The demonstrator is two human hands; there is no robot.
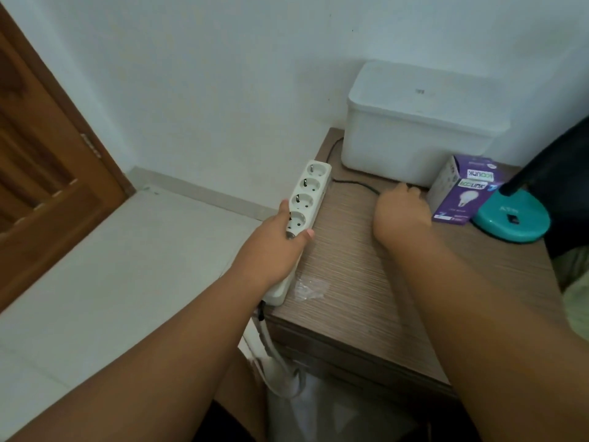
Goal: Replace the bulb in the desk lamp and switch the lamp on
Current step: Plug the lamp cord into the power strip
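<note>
A white power strip with several empty sockets lies along the left edge of the wooden desk. My left hand grips its near half. My right hand is closed around the lamp's black cord, and the plug is hidden inside the fist. The lamp's teal base stands at the right with its black arm rising out of view. A purple bulb box stands between my right hand and the base. No bulb is visible.
A white lidded plastic box sits at the back of the desk against the wall. A crumpled clear wrapper lies near the front left. The strip's white cable hangs off the front. A wooden door is at left.
</note>
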